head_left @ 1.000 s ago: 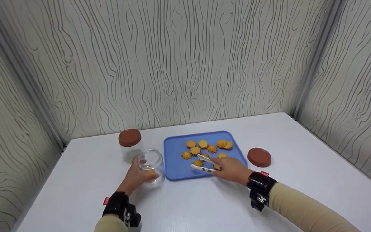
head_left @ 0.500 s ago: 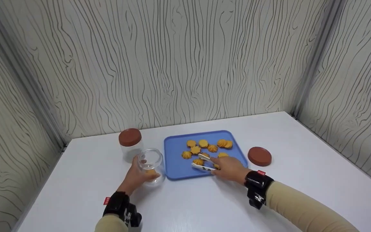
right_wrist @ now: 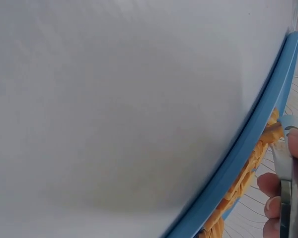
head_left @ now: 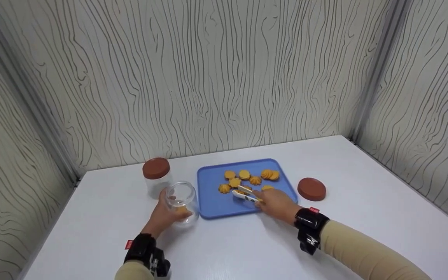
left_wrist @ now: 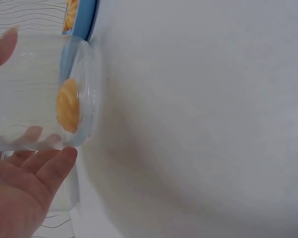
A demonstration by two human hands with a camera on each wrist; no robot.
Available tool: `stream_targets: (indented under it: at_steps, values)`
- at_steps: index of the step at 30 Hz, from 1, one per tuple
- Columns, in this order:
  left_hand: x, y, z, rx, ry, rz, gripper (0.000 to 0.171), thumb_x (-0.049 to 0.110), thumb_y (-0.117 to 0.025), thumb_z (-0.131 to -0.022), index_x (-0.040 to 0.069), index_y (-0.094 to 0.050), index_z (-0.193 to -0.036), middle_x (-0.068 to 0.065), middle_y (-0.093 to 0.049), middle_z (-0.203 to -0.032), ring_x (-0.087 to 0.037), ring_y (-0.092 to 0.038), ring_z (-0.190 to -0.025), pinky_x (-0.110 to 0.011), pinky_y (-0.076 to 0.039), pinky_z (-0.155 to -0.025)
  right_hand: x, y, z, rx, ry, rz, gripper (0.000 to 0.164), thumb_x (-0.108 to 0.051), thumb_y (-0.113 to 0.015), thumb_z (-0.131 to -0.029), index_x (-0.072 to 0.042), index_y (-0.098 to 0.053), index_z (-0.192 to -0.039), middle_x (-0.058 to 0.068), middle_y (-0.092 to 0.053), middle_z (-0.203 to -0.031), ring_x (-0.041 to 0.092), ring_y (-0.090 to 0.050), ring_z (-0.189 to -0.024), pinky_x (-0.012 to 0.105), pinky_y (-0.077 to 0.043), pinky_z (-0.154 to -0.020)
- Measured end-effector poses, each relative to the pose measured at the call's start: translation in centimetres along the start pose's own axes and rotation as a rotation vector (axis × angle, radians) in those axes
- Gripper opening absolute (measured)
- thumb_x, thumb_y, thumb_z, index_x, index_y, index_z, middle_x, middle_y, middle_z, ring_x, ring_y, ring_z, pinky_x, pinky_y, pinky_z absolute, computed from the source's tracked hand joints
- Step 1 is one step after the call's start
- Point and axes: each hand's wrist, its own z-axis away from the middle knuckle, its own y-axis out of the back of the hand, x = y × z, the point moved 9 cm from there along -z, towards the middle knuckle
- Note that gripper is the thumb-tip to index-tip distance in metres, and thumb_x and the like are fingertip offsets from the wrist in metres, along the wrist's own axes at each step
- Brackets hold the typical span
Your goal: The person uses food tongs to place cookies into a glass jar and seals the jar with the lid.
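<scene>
My left hand (head_left: 163, 214) grips a clear jar (head_left: 181, 191) upright beside the tray's left edge. One golden cookie (left_wrist: 68, 105) lies at its bottom in the left wrist view. My right hand (head_left: 280, 204) holds white-tipped tongs (head_left: 244, 196) low over the front of the blue tray (head_left: 208, 200). A cookie (right_wrist: 273, 133) sits right at the tong tips in the right wrist view, where the tray rim hides part of it. Several swirl-shaped cookies (head_left: 244, 174) lie on the tray, mostly towards its middle and back right.
A second clear jar (head_left: 158, 186) with a reddish-brown lid (head_left: 156, 168) stands behind my left hand. Another reddish-brown lid (head_left: 312, 189) lies flat to the right of the tray. Wood-grain panels (head_left: 216, 77) border the white table (head_left: 228, 249) at the back and sides.
The tong tips have drawn closer together around a cookie at the tray's front, and the near tip has risen slightly. My left hand and the jar stay in place.
</scene>
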Motion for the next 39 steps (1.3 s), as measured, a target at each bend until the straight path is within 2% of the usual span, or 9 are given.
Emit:
stream_targets:
  at_steps: [6,11,16,19,23,31,36,39]
  values:
    - [-0.1,0.0,0.0,-0.001,0.026,-0.006,0.108,0.017,-0.088,-0.069,-0.001,-0.017,-0.148,-0.029,-0.041,-0.140,-0.044,-0.038,-0.131,-0.056,-0.029,-0.108,0.0,0.5,0.1,0.064,0.011,-0.025,0.041,-0.012,-0.062,-0.094,0.005,-0.057,-0.131,0.007,-0.054,-0.070,0.017,-0.044,-0.062,0.036,-0.041,-0.057]
    - [-0.1,0.0,0.0,-0.009,0.036,-0.011,0.106,0.016,-0.087,-0.071,-0.003,-0.016,-0.148,-0.029,-0.039,-0.141,-0.043,-0.037,-0.131,-0.055,-0.029,-0.109,-0.3,1.2,0.2,0.120,0.038,-0.020,0.041,-0.011,-0.062,-0.094,0.007,-0.057,-0.130,0.006,-0.055,-0.073,0.016,-0.044,-0.063,0.035,-0.041,-0.058]
    - [0.1,-0.1,-0.4,-0.009,-0.005,0.031,0.104,0.010,-0.086,-0.071,-0.007,-0.017,-0.146,-0.031,-0.034,-0.145,-0.043,-0.033,-0.134,-0.054,-0.025,-0.111,-0.3,1.3,0.2,0.101,0.002,-0.049,0.043,-0.012,-0.062,-0.094,0.005,-0.055,-0.132,0.002,-0.049,-0.071,0.016,-0.041,-0.063,0.034,-0.038,-0.058]
    - [0.3,-0.2,-0.3,-0.006,-0.021,0.051,0.103,0.008,-0.086,-0.070,-0.008,-0.017,-0.145,-0.030,-0.032,-0.147,-0.043,-0.030,-0.136,-0.054,-0.024,-0.112,-0.3,1.3,0.3,0.097,-0.004,-0.055,0.043,-0.013,-0.062,-0.094,0.005,-0.055,-0.133,0.003,-0.050,-0.073,0.016,-0.041,-0.064,0.033,-0.038,-0.059]
    - [0.1,-0.1,-0.1,0.000,0.002,0.027,0.101,0.010,-0.086,-0.071,-0.007,-0.019,-0.144,-0.028,-0.036,-0.144,-0.042,-0.034,-0.133,-0.054,-0.026,-0.111,-0.5,1.5,0.5,0.103,0.011,-0.061,0.044,-0.014,-0.063,-0.094,0.004,-0.055,-0.133,0.005,-0.056,-0.078,0.016,-0.044,-0.066,0.033,-0.040,-0.059]
    - [0.0,-0.1,-0.1,-0.004,0.036,0.002,0.101,0.014,-0.086,-0.071,-0.004,-0.019,-0.145,-0.026,-0.039,-0.143,-0.039,-0.038,-0.130,-0.054,-0.028,-0.110,-1.3,2.1,0.4,0.099,0.026,-0.098,0.044,-0.014,-0.061,-0.095,0.006,-0.054,-0.134,0.002,-0.056,-0.078,0.015,-0.046,-0.067,0.031,-0.040,-0.058]
    - [-0.1,-0.2,-0.3,-0.010,0.042,-0.007,0.103,0.015,-0.087,-0.071,-0.003,-0.018,-0.146,-0.025,-0.040,-0.142,-0.039,-0.039,-0.129,-0.054,-0.030,-0.109,-2.1,2.4,0.4,0.099,0.046,-0.079,0.044,-0.015,-0.061,-0.095,0.005,-0.054,-0.134,0.010,-0.066,-0.092,0.019,-0.055,-0.076,0.036,-0.046,-0.064]
    - [-0.1,-0.3,-0.4,-0.011,0.033,-0.013,0.102,0.016,-0.087,-0.071,-0.003,-0.020,-0.145,-0.025,-0.040,-0.142,-0.039,-0.040,-0.128,-0.054,-0.031,-0.108,-2.5,2.6,0.5,0.112,0.072,-0.069,0.044,-0.015,-0.061,-0.096,0.005,-0.054,-0.134,0.014,-0.067,-0.098,0.023,-0.059,-0.082,0.040,-0.049,-0.069]
